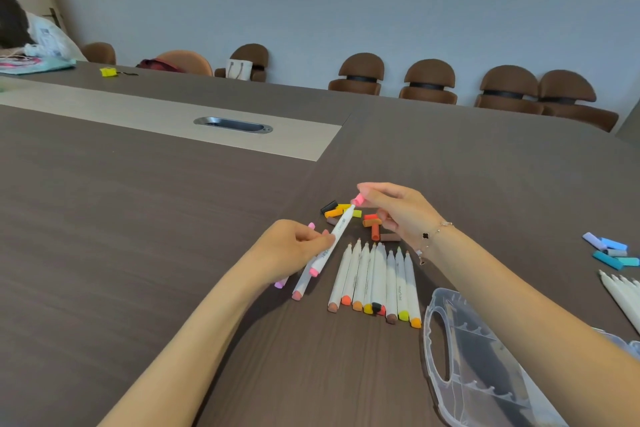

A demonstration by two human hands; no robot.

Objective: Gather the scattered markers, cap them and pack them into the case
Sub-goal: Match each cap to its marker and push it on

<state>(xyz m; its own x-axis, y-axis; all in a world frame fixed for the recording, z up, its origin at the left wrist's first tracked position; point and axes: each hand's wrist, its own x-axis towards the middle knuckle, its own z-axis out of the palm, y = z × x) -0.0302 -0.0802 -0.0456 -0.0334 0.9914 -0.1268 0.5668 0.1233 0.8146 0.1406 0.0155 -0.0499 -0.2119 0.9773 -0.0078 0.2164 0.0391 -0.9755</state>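
A pink-ended marker [332,239], pinched in the left hand [294,246], points at a pink cap [358,199] pinched by the right hand [398,208] above loose caps [349,215]; uncapped markers [375,281] lie nearer, the clear case [485,364] near right on the table [138,236]

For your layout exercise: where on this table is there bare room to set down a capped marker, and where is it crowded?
Bare room: the dark table left of the left hand, and the stretch between the row of markers and the blue caps. Crowded: the loose caps under the right hand, and around the clear case.
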